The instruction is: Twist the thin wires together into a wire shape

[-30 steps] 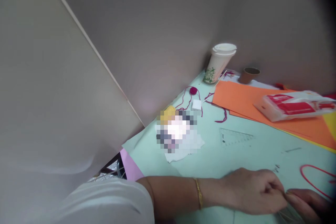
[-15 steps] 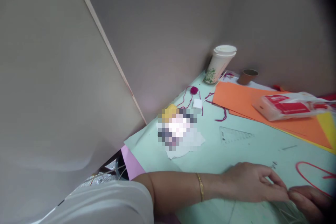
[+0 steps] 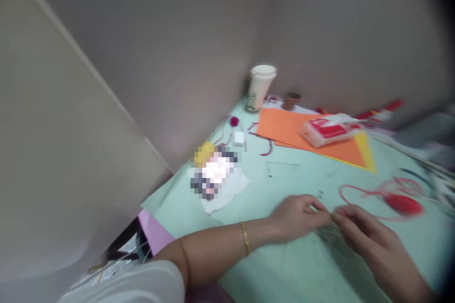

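Note:
My left hand (image 3: 298,218) lies on the pale green table sheet (image 3: 284,184), a gold bracelet on its wrist, its fingers pinched together. My right hand (image 3: 373,241) meets it fingertip to fingertip, also pinched. Between the fingertips is something thin and pale, too blurred to name; thin pale strands (image 3: 330,236) lie beneath the hands. A red yarn ball (image 3: 403,203) with a looping red strand (image 3: 355,194) rests just right of my hands.
Orange paper (image 3: 284,128) over yellow paper lies at the back with a red-and-white packet (image 3: 327,130) on it. A lidded paper cup (image 3: 261,87) and a small brown cup (image 3: 291,100) stand by the grey partition. A clear set square (image 3: 280,168), a small white block (image 3: 239,138) and a pixelated item on tissue (image 3: 216,175) lie left of centre.
The view has swung right and pulled back with motion blur. Both hands now appear nearer the middle, still joined at the fingertips, and the red yarn ball has come into view.

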